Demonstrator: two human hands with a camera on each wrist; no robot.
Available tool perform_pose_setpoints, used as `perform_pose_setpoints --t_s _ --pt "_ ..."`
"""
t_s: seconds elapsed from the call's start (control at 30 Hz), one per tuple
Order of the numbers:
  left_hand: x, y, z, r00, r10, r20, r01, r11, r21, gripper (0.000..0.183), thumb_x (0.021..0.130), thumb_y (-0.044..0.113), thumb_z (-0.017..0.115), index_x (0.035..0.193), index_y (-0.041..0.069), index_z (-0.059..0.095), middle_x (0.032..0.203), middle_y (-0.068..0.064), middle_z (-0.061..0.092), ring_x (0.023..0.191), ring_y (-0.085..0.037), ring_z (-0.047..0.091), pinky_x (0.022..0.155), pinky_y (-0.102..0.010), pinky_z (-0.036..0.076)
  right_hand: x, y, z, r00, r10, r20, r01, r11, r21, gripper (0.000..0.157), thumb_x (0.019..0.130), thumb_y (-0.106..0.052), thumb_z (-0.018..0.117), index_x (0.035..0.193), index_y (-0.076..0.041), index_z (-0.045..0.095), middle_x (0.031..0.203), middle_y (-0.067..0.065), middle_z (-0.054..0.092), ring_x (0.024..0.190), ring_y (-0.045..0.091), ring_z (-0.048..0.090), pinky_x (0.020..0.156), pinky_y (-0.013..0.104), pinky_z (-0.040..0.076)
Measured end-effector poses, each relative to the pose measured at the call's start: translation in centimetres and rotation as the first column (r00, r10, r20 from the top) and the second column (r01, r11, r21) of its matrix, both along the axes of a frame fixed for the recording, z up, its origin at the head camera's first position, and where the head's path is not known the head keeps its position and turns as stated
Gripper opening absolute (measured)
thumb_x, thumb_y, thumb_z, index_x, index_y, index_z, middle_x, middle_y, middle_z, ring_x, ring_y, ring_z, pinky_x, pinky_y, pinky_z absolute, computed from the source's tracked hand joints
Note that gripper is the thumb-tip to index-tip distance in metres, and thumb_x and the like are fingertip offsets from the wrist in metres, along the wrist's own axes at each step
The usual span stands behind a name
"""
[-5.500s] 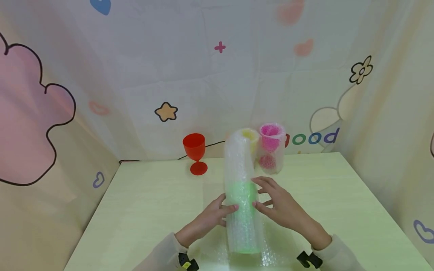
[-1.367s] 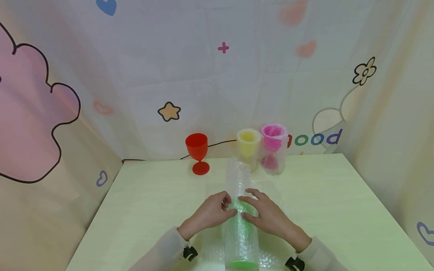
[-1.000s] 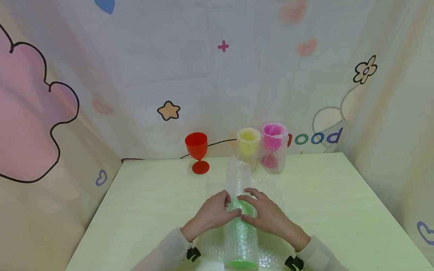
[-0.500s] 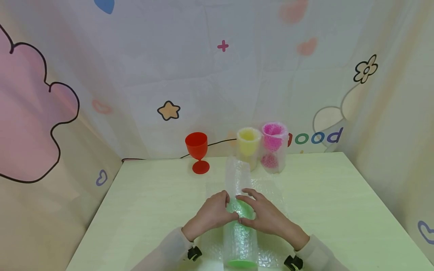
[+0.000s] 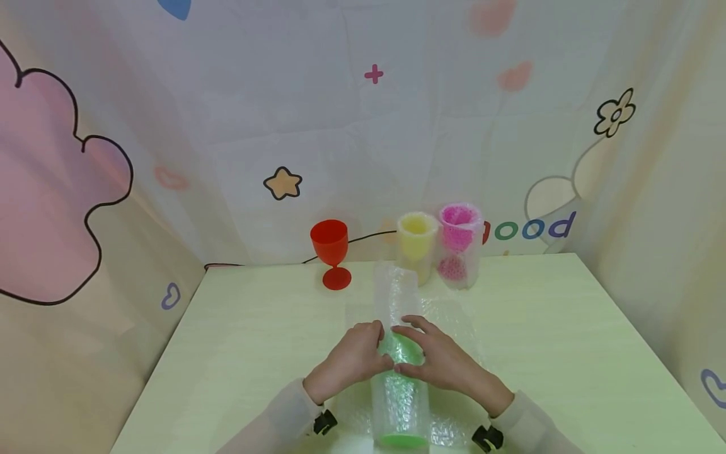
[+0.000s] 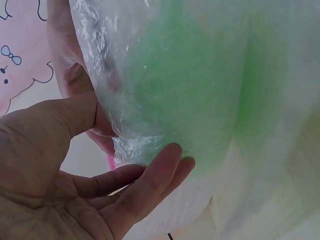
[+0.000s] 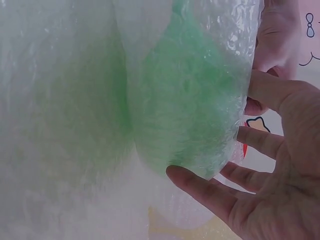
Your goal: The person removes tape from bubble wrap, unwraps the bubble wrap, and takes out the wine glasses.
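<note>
A green goblet point(image 5: 404, 352) lies rolled in clear bubble wrap point(image 5: 400, 403), its round foot towards me and a loose tube of wrap stretching away beyond its bowl. My left hand point(image 5: 353, 358) holds the roll from the left, thumb on top. From the right, my right hand point(image 5: 448, 360) holds it too, fingers curled over the upper side and thumb close to the left thumb. In the left wrist view the fingertips point(image 6: 170, 157) press the wrap over the green bowl. The right wrist view shows the right fingers spread along the wrap's edge.
Flat bubble wrap point(image 5: 454, 328) is spread under the roll on the pale table point(image 5: 244, 353). At the back stand an unwrapped red goblet point(image 5: 329, 243), a wrapped yellow goblet point(image 5: 417, 239) and a wrapped pink goblet point(image 5: 458, 236). A printed curtain point(image 5: 317, 126) hangs behind.
Since the oldest frame, the wrapped goblet has come lower and nearer me, uncovering the yellow goblet, and both hands have moved onto its upper side. Lately the thumbs have shifted slightly left and down.
</note>
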State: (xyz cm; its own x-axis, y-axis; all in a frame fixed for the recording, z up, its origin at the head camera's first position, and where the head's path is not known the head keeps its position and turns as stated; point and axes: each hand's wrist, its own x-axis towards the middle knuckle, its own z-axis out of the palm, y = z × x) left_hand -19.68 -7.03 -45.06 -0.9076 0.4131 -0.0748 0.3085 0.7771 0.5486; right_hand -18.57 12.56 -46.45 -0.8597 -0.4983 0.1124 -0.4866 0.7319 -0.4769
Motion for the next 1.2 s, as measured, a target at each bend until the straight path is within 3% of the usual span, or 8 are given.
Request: perform_pose_setpoints --t_s 0.27,0.33,0.43,0.57,0.67,0.8,1.03,1.2 --pt "0.2 0.2 0.0 1.0 -0.008 -0.009 0.008 0.998 -0.063 0.034 0.078 0.02 0.068 0.107 0.007 0.055 0.086 -0.001 0.059 0.068 -0.012 0.05 0.056 -0.02 0.044 0.1 -0.1 0.1 1.0 -0.008 0.012 0.008 1.0 -0.005 0.065 0.077 -0.047 0.071 0.134 -0.027 0.049 0.143 0.003 0.041 0.122 0.024 0.051 0.096 0.046 0.048" --pt "0.5 0.3 0.0 0.999 -0.021 -0.04 0.017 0.994 -0.104 0.043 0.079 0.023 0.068 0.115 0.005 0.054 0.093 -0.002 0.061 0.069 -0.011 0.051 0.057 -0.019 0.044 0.2 0.0 0.1 1.0 -0.006 0.017 0.006 1.0 -0.009 0.065 0.077 -0.047 0.07 0.134 -0.026 0.049 0.143 0.003 0.041 0.122 0.024 0.05 0.096 0.046 0.048" --pt "1.0 0.5 0.0 0.991 -0.057 -0.12 0.034 0.983 -0.183 0.039 0.079 0.027 0.067 0.11 0.006 0.056 0.086 -0.001 0.061 0.063 -0.011 0.051 0.054 -0.02 0.042 0.3 0.1 0.1 1.0 -0.001 0.021 0.002 1.0 -0.014 0.064 0.078 -0.047 0.07 0.134 -0.026 0.049 0.143 0.004 0.041 0.122 0.025 0.051 0.096 0.046 0.048" --pt "1.4 0.9 0.1 0.959 -0.123 -0.253 0.056 0.964 -0.259 0.018 0.081 0.025 0.064 0.091 0.011 0.059 0.067 0.005 0.052 0.053 -0.01 0.044 0.048 -0.021 0.036 0.3 0.4 0.1 1.0 0.004 0.005 -0.004 1.0 -0.007 0.064 0.078 -0.046 0.069 0.135 -0.025 0.048 0.143 0.004 0.042 0.122 0.025 0.051 0.096 0.045 0.048" --pt "1.5 1.1 0.2 0.931 -0.172 -0.323 0.076 0.954 -0.289 0.015 0.084 0.022 0.061 0.093 0.01 0.06 0.06 0.006 0.048 0.05 -0.009 0.041 0.046 -0.019 0.034 0.4 0.6 0.1 1.0 -0.001 -0.008 0.001 1.0 -0.003 0.064 0.078 -0.045 0.07 0.135 -0.025 0.048 0.142 0.003 0.044 0.122 0.024 0.051 0.096 0.044 0.048" --pt "1.7 1.3 0.3 0.914 -0.203 -0.35 0.095 0.948 -0.303 0.014 0.085 0.018 0.061 0.095 0.008 0.06 0.061 0.004 0.049 0.051 -0.009 0.042 0.047 -0.016 0.034 0.4 0.6 -0.1 1.0 -0.01 0.011 0.01 1.0 -0.002 0.064 0.078 -0.044 0.07 0.135 -0.026 0.047 0.14 0.0 0.046 0.123 0.022 0.05 0.098 0.042 0.047" --pt "2.3 1.4 0.2 0.819 -0.251 -0.517 -0.022 0.885 -0.465 0.016 0.08 0.025 0.068 0.084 0.01 0.065 0.072 0.0 0.052 0.058 -0.012 0.05 0.045 -0.018 0.04 0.4 0.2 -0.1 1.0 0.001 0.017 -0.001 1.0 -0.004 0.064 0.079 -0.043 0.069 0.135 -0.022 0.047 0.137 0.0 0.048 0.121 0.022 0.052 0.097 0.042 0.048" --pt "2.1 1.4 0.4 0.821 -0.305 -0.483 0.048 0.88 -0.473 0.009 0.081 0.02 0.068 0.081 0.011 0.065 0.065 0.002 0.05 0.047 -0.008 0.04 0.042 -0.016 0.033 0.6 0.2 0.0 1.0 -0.01 0.024 0.01 1.0 -0.005 0.064 0.079 -0.043 0.07 0.136 -0.022 0.047 0.138 0.0 0.047 0.121 0.021 0.052 0.098 0.042 0.047"
